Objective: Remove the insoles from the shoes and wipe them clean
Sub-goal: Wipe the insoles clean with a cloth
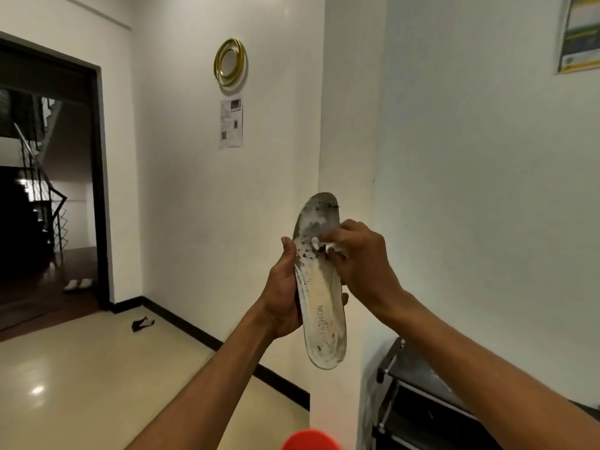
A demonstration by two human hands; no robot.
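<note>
Fingers of the left hand point(284, 297) wrap the waist of a worn insole point(319, 306), thumb laid along its left edge, holding it upright with the toe end up and clear of any shoe. The right hand point(360, 261), just right of the insole, pinches a crumpled white tissue point(328, 246) against the speckled patch above its middle. On this showing the job is partway done: this insole is out and under the wipe, and its heel half, printed FASHION, looks paler, while the toe end is grey and blotched. Neither a second insole nor the shoe it came from can be seen. Far left of the insole a dark doorway point(48, 190) opens on stairs, and glossy floor point(97, 368) lies open below and to its left. Directly behind the insole a wall corner point(324, 125) juts out. Below right of it a black shoe rack point(418, 397) stands against the wall, so free room for the elbows appears to lie leftward.
</note>
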